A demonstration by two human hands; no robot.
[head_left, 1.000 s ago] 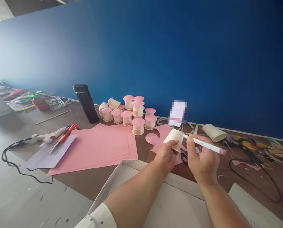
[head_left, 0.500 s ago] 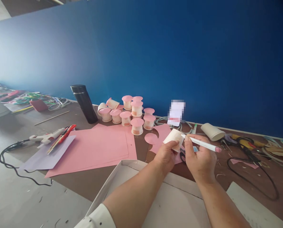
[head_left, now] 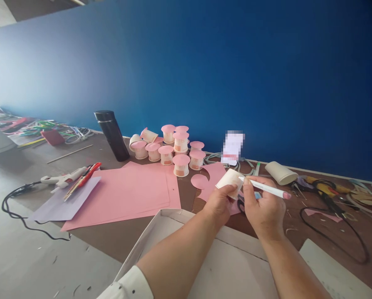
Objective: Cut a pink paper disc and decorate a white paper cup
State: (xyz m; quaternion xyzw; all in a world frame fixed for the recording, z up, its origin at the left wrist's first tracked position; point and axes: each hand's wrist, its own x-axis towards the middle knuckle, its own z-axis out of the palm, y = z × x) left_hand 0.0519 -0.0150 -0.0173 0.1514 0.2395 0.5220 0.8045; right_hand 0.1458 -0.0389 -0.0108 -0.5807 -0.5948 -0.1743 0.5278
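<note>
My left hand is closed around a small white paper cup, held on its side above the table. My right hand grips a white marker with a pink end, its tip touching the cup's side. Just beyond the cup lie a cut pink paper circle and pink paper scraps. Black-handled scissors lie partly hidden between my hands.
Several pink-topped cups cluster near the blue wall beside a black flask. Pink paper sheets, lilac paper, a glue gun and red scissors lie left. A white box sits near me; a cup, cables and tools lie right.
Both hands stay together with the marker tip on the cup; only slight shifts of the hands and view.
</note>
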